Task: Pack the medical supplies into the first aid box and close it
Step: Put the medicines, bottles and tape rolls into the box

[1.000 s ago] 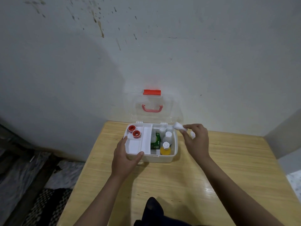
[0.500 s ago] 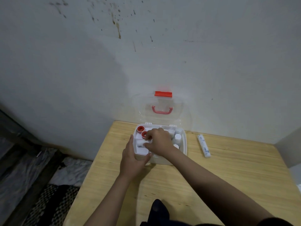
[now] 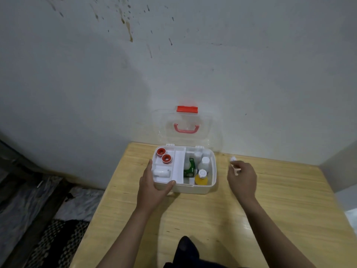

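The first aid box sits on the wooden table against the wall, with its clear lid raised upright behind it. Inside the box, the white tray fills the left half: two red-cored tape rolls lie in its rear compartment and a white roll in its front compartment. The right half of the box holds a green carton, white bottles and a yellow bottle. The left hand clasps the box's front-left corner, thumb on the tray rim. The right hand is just beside the box's right wall, its grip closed on a white tube, most of which is hidden or blurred.
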